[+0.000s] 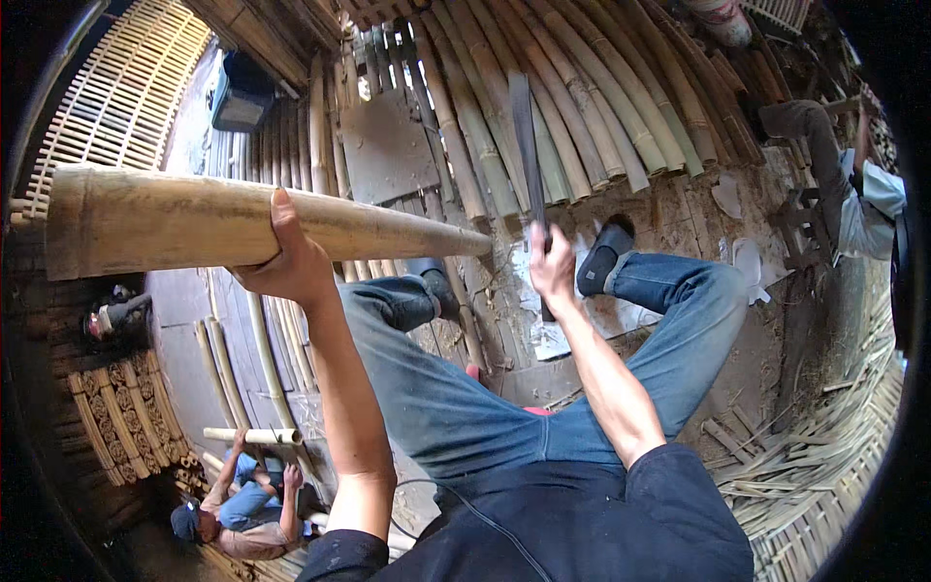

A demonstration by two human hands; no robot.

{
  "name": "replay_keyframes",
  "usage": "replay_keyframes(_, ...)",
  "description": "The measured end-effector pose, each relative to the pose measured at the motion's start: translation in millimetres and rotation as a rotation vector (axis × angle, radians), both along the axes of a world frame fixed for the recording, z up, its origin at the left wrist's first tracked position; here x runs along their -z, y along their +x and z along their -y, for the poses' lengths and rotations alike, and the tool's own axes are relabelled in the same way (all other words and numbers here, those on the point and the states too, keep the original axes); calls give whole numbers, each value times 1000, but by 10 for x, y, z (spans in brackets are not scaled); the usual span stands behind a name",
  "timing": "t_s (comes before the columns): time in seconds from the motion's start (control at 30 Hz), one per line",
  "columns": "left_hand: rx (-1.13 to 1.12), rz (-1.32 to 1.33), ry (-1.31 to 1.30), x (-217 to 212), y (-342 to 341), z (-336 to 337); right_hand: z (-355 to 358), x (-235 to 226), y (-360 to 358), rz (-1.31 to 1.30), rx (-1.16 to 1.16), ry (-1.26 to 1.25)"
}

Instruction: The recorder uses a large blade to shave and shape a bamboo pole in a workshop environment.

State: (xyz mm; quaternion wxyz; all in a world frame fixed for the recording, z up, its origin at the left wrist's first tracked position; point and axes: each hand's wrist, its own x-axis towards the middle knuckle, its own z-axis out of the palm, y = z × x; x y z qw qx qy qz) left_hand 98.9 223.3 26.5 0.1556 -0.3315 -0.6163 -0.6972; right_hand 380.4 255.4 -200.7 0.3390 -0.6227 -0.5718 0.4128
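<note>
A dark shirt point(592, 524) fills six o'clock nearest the head view, and from nine o'clock toward the centre stretches a thick, smooth, tan bamboo pole point(218, 223), the left hand point(291, 267) gripping it, its fingers mostly hidden beneath. The right hand's point(553, 267) fingers hold a long, narrow dark blade point(527, 141) toward twelve, where jointed bamboo lengths point(582, 107) run on, cut off above.

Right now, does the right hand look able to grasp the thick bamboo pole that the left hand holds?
Probably not yet: the right hand is closed around the handle of a long dark blade. Otherwise the way looks free, with nothing visible between that hand and the bamboo pole.
</note>
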Motion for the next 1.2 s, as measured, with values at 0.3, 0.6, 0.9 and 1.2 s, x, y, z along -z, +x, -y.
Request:
replay_keyframes(0.3, 18, -45, 24, -80, 80, -135, 358, -58, -486, 41, -291, -165)
replay_keyframes(0.6, -66, 41, 9, 85, -218, 213, 399, 341, -318, 34, -91, -150)
replay_keyframes(0.9, -49, 45, 63, 51, -124, 262, 378, -358, -628, -145, -181, 167)
replay_keyframes(1.2, -33, 63, 40, 234, -237, 520, 478, 55, -541, -33, -309, -151)
